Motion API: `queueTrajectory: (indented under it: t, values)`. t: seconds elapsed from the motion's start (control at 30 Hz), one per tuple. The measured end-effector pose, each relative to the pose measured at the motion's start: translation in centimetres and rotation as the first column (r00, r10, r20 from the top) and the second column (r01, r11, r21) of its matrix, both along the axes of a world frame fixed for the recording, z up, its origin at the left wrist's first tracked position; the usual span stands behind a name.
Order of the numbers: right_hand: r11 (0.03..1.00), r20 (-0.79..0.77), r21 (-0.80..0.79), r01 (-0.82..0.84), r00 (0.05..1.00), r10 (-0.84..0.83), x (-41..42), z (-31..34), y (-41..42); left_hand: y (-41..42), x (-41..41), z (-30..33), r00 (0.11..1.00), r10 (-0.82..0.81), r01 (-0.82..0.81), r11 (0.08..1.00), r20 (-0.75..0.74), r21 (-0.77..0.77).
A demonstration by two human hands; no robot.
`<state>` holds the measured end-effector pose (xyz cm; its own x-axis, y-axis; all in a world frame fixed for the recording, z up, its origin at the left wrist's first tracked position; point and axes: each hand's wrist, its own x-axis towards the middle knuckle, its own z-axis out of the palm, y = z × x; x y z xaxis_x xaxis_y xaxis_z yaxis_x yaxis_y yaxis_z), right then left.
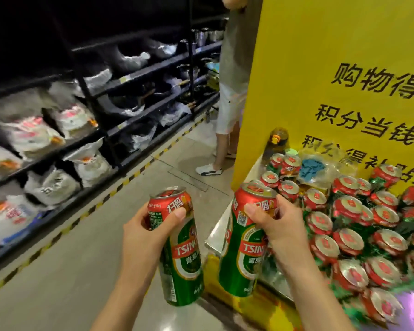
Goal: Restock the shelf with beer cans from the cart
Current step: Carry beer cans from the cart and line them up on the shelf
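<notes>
My left hand (pixel 146 231) grips a tall green and red beer can (pixel 181 263) by its upper part, held upright over the floor. My right hand (pixel 276 223) grips a second beer can (pixel 243 256) of the same kind, just left of the cart (pixel 216 231). The cart's metal platform carries several more cans (pixel 349 235) with red tops, packed close together on the right.
A tall yellow sign (pixel 332 68) with black characters stands behind the cart. Dark shelves (pixel 105 130) with bagged goods and pans line the left side of the aisle. Another person (pixel 227 115) stands ahead by the sign. A bottle (pixel 277 142) and a plastic bag lie among the cans.
</notes>
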<state>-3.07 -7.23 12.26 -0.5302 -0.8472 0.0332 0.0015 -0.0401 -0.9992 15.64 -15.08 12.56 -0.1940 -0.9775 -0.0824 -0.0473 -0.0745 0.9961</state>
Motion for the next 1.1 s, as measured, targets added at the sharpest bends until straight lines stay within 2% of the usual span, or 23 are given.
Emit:
queueTrajectory:
  t: [0.2, 0.5, 0.7, 0.8, 1.1]
  values:
    - [0.983, 0.008, -0.014, -0.183, 0.983, 0.183, 10.2, 0.0, -8.9, -3.9, 11.7, 0.8, 0.97, 0.244, -0.244, 0.97, -0.006, 0.006]
    - [0.844, 0.017, 0.008, -0.536, 0.844, 0.535, 31.2, -0.5, -22.0, -9.9, 33.2, 0.0, 0.799, 0.601, -0.601, 0.799, 0.021, -0.032]
    - [0.755, 0.004, 0.064, -0.653, 0.756, 0.654, 41.9, -0.9, -28.4, -12.7, 42.9, -0.6, 0.672, 0.74, -0.739, 0.673, 0.034, -0.035]
    - [0.731, 0.005, 0.089, -0.676, 0.735, 0.679, 45.5, -1.2, -31.9, -15.0, 46.0, -1.4, 0.636, 0.771, -0.771, 0.637, 0.03, -0.012]
    - [0.638, 0.007, 0.125, -0.76, 0.644, 0.765, 56.6, -1.6, -46.5, -26.7, 54.5, -1.6, 0.521, 0.853, -0.853, 0.521, 0.03, 0.029]
